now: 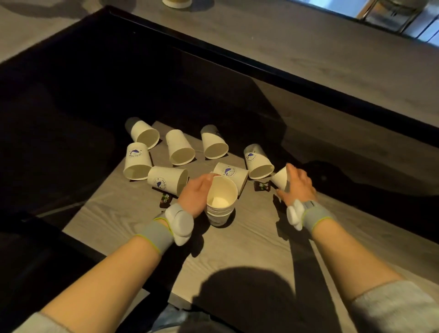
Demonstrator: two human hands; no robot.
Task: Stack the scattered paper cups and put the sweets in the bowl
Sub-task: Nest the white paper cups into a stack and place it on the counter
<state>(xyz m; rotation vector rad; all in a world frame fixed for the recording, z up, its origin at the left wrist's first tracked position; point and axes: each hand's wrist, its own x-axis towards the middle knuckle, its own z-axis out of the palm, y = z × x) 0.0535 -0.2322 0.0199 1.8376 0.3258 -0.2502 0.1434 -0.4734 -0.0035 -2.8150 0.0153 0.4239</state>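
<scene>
An upright stack of white paper cups (221, 202) stands at the middle of the grey wooden table (249, 249). My left hand (196, 196) grips its left side. My right hand (298, 185) holds a single cup (280, 178), tipped on its side just right of the stack. Several loose cups lie on their sides behind: one next to the stack (229, 173), one at the left (166, 179), others further back (179, 147). A dark wrapped sweet (262, 185) lies between the stack and my right hand. Another sweet (165, 199) lies left of my left hand.
A dark glossy surface (95, 95) borders the table on the left and behind. A black rim (285, 78) runs diagonally behind it, with grey floor beyond. At the very top edge stands a pale round object (177, 2). No bowl can be made out for certain.
</scene>
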